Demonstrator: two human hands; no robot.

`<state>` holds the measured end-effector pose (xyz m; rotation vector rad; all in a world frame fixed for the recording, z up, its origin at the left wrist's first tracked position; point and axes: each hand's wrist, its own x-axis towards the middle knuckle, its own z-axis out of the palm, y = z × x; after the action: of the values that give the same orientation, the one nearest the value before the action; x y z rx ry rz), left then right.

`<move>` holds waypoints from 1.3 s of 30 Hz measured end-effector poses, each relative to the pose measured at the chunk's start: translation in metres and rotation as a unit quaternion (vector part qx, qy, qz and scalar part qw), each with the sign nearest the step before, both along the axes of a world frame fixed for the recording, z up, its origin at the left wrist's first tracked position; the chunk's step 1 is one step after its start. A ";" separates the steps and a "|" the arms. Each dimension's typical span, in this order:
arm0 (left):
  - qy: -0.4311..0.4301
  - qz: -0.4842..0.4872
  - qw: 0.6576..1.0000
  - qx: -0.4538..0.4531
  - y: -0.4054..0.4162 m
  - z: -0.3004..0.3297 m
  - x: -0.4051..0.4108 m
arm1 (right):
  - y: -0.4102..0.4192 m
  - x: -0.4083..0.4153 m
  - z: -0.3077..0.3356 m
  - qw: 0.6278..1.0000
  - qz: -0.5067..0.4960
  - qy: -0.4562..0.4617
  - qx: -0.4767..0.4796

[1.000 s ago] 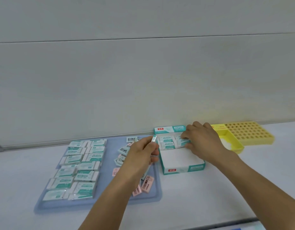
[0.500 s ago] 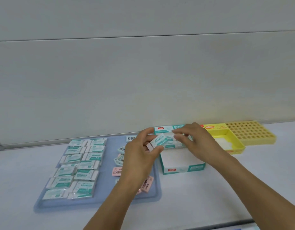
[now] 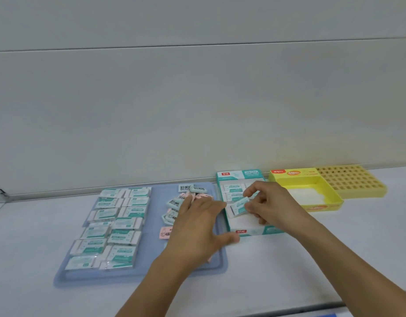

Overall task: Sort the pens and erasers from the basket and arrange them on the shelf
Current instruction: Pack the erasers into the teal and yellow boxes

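One teal-wrapped eraser (image 3: 239, 205) has passed from the left hand (image 3: 198, 227), now spread empty over the blue tray (image 3: 151, 273), to the right hand (image 3: 269, 205), whose grip pinches it above the teal box (image 3: 254, 233), so boxing seems next.

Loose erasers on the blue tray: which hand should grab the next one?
Probably the left hand: it hovers open over the loose erasers, while the right hand is busy holding an eraser over the teal box.

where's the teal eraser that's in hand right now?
Head view, right of centre: the teal-wrapped eraser is pinched in the right hand, tilted over the open teal box, just in front of the erasers already packed at its back.
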<state>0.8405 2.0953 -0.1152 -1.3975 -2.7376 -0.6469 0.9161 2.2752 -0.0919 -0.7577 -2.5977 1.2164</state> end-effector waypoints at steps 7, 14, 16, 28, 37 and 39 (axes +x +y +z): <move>0.028 0.001 1.000 -0.011 0.000 -0.003 -0.003 | -0.005 -0.004 -0.007 0.976 0.039 -0.063 0.205; 0.040 0.001 0.999 -0.011 -0.001 0.000 0.001 | -0.012 -0.009 -0.008 0.943 0.044 -0.078 0.320; 0.047 -0.012 0.999 0.001 -0.007 0.003 0.002 | -0.017 -0.010 -0.005 0.928 0.042 -0.083 0.361; 0.017 0.195 0.975 0.103 -0.185 0.005 -0.036 | -0.156 -0.058 0.008 0.912 0.300 0.101 0.259; -0.021 0.149 0.988 -0.039 -0.227 0.009 -0.062 | -0.199 -0.071 0.011 0.896 0.333 0.003 0.294; -0.027 0.143 0.988 -0.043 -0.226 0.011 -0.066 | -0.203 -0.070 0.013 0.887 0.338 -0.013 0.313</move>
<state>0.7745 1.8693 -0.1043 -0.9800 -2.9588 -0.5626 0.8457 2.0723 -0.0793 0.2852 -3.0917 0.3608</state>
